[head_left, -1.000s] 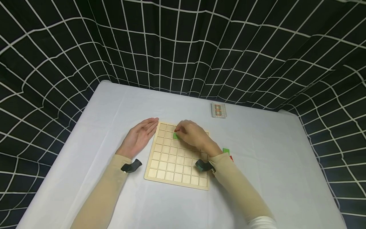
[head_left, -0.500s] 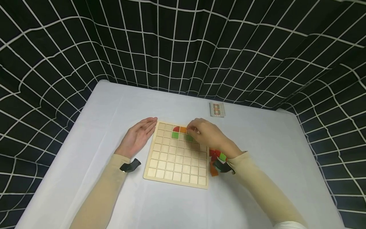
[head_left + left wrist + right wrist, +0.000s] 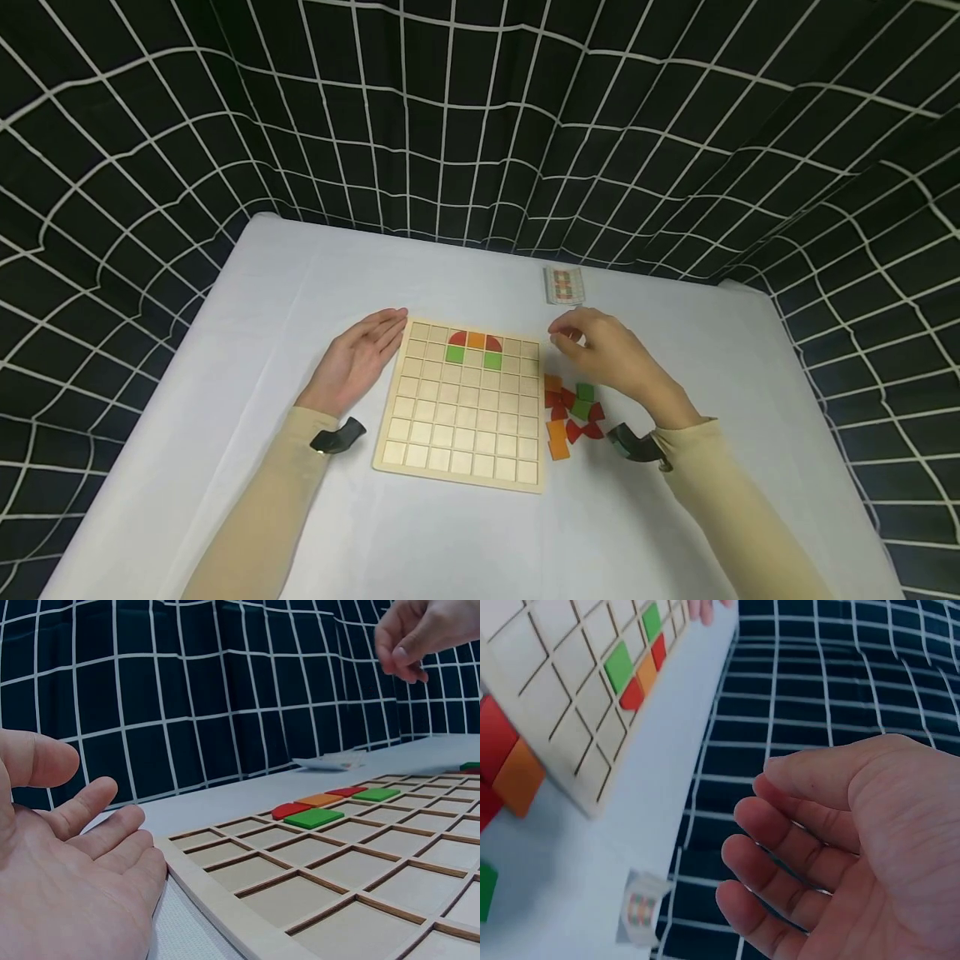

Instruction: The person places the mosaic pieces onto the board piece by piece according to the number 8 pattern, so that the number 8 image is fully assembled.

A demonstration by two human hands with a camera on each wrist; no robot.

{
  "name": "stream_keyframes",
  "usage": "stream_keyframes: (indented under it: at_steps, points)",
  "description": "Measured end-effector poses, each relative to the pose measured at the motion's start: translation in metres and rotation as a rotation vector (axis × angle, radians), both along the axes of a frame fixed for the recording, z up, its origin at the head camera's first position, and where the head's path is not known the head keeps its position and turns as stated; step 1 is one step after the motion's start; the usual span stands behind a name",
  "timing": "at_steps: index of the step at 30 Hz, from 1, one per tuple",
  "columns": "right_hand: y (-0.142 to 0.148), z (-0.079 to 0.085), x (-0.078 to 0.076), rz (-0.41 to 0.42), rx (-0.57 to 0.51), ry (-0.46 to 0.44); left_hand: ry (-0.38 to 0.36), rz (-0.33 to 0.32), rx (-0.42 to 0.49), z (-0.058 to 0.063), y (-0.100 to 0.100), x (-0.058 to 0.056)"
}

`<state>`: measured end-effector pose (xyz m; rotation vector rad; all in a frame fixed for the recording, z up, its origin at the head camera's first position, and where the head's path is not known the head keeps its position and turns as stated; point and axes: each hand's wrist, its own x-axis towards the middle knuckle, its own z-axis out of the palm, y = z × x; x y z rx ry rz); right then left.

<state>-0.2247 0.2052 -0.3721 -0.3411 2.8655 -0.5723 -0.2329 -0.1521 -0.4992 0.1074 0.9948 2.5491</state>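
A square wooden grid board (image 3: pixel 467 417) lies on the white table. In its far row sit a red quarter-circle tile (image 3: pixel 457 338), an orange square tile (image 3: pixel 476 340) and a second red quarter-circle tile (image 3: pixel 493 342). Two green square tiles, one at left (image 3: pixel 454 354) and one at right (image 3: pixel 492 361), fill cells in the row below. My left hand (image 3: pixel 351 360) rests beside the board's left edge, palm turned up, fingertips at the far corner. Off the board's right edge hovers my right hand (image 3: pixel 615 357), fingers loosely bent, with nothing between them in the right wrist view.
Loose orange tiles (image 3: pixel 557 439), red tiles (image 3: pixel 592 430) and green tiles (image 3: pixel 581 409) lie scattered right of the board, close to its edge. Farther back is a small stack of printed cards (image 3: pixel 564 286). A black gridded curtain (image 3: pixel 450 125) stands behind the table.
My right hand has moved right from the board's far row to beyond its right edge. The orange and right-hand red tiles now show in the far row. My left hand stays put.
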Motion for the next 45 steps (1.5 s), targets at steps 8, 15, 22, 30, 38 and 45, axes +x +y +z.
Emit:
stream_keyframes:
  at_steps: [8, 15, 22, 30, 38, 45]
  points:
    - [0.028, -0.001, 0.012, -0.062, -0.021, 0.021, 0.007, 0.002, 0.004, 0.0, -0.001, 0.0]
    - [0.051, -0.009, 0.025, -0.08, -0.021, -0.003, -0.005, 0.005, 0.01, 0.001, 0.0, 0.001]
    - [0.071, -0.019, 0.037, -0.125, 0.048, -0.136, -0.011, 0.004, 0.001, 0.0, -0.001, 0.001]
    - [0.084, -0.037, 0.051, -0.187, 0.083, -0.245, -0.009, -0.002, 0.013, -0.002, 0.0, 0.0]
    - [0.087, -0.051, 0.06, -0.181, 0.031, -0.243, -0.015, 0.0, 0.016, -0.001, 0.0, 0.0]
    - [0.086, -0.059, 0.064, -0.178, 0.011, -0.236, -0.015, 0.002, 0.019, -0.001, 0.0, 0.001]
